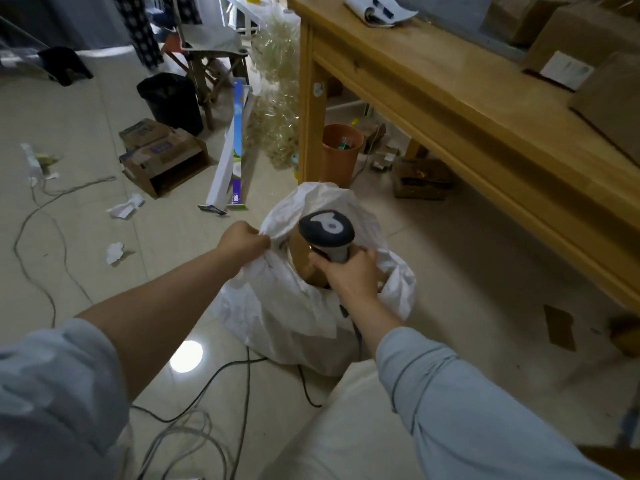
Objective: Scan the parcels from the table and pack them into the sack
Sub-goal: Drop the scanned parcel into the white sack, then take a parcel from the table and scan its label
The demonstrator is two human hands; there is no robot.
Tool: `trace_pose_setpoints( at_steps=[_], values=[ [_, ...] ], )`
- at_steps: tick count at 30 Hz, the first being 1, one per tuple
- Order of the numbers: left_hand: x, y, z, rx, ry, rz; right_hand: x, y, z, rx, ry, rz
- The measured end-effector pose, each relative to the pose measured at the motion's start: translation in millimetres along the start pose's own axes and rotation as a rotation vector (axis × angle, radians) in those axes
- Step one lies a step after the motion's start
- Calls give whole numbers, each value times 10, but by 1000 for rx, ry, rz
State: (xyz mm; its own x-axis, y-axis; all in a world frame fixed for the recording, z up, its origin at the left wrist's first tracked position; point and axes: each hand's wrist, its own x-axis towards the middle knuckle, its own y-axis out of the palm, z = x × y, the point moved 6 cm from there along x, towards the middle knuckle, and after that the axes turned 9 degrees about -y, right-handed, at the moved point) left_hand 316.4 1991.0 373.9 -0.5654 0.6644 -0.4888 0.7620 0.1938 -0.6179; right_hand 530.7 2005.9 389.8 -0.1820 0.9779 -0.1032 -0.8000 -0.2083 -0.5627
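Pinching the sack (277,313) rim with our left hand (242,242), fingers bunched on fabric. Our right hand (348,273) wraps the scanner (326,231) handle above the mouth. Brown parcel (300,259) inside the sack, on the floor beside the table (450,109).

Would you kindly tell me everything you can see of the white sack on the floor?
The sack is white, crinkled and plastic-looking. It slumps on the tiled floor near the table leg, mouth open. The left hand pinches its rim; the right hand, gripping a scanner, is over the mouth. A brown parcel shows inside.
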Motion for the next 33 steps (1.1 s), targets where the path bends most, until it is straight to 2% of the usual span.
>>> trace_pose_setpoints(
  at_steps=[2,5,7,11,13,20,24,33],
  values=[
    [23,-11,37,-20,-12,30,-32,145,-61,28,9,41],
    [83,-41,105,-39,-31,49,7,219,-22,27,-20,-37],
    [128,-58,145,-44,-59,69,76,287,-48,3,2,-16],
    [197,-60,281,25,-101,103,3,580,-211,64,213,312],
    [218,-46,386,67,-127,91,-69,622,-267,162,306,356],
    [70,103,397,334,-123,109,53,164,-370,351,379,129],
    [-93,116,63,418,-86,21,-51,-252,-376,419,398,65],
    [-852,653,-1244,443,275,-4,-344,-1464,-386,675,460,-181]
  ],
)
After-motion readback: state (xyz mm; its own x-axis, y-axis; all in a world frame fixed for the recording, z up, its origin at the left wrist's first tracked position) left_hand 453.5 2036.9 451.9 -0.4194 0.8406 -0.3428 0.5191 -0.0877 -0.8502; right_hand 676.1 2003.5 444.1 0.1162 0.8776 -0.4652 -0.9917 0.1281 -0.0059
